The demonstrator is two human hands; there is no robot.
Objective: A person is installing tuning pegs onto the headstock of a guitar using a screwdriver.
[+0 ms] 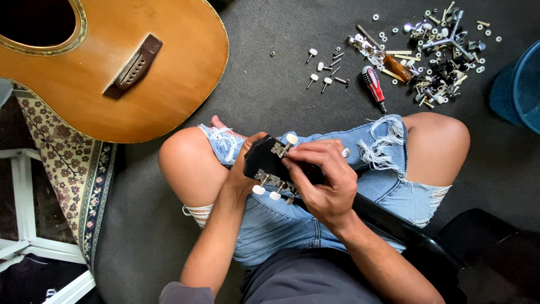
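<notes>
Left hand (242, 171) cups the black headstock (264, 160) from below; right hand (320, 180) (fingers curled) pinches its tuners (279, 150)

The person wears light-blue denim shorts (315, 208) with frayed, torn hems showing loose white threads. A dark grey top (304, 281) covers the torso, its short sleeve ending above the left elbow. Forearms, both hands and knees are bare.
</notes>
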